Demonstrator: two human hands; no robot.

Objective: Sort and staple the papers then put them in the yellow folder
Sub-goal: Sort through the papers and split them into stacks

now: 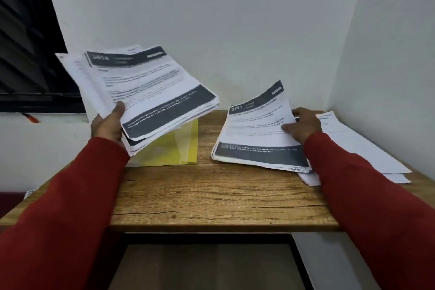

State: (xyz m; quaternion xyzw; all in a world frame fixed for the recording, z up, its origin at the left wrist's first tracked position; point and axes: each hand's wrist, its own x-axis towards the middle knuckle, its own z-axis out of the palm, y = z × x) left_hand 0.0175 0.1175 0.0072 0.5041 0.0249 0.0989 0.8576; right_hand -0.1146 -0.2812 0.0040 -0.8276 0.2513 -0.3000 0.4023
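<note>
My left hand [108,125] grips a thick stack of printed papers [146,87] by its lower left corner and holds it tilted in the air above the table's left side. The yellow folder [179,146] lies flat beneath that stack, partly hidden by it. My right hand [302,123] holds the right edge of a single sheet [256,120] headed 3791, its far end curled up off a smaller pile of papers [259,155] on the table's right half. No stapler is visible.
More white sheets [357,146] lie at the table's right edge, under my right sleeve. The wooden table [211,195] stands in a corner of white walls, with a dark window at the left. A paper corner [30,192] pokes out at the left edge.
</note>
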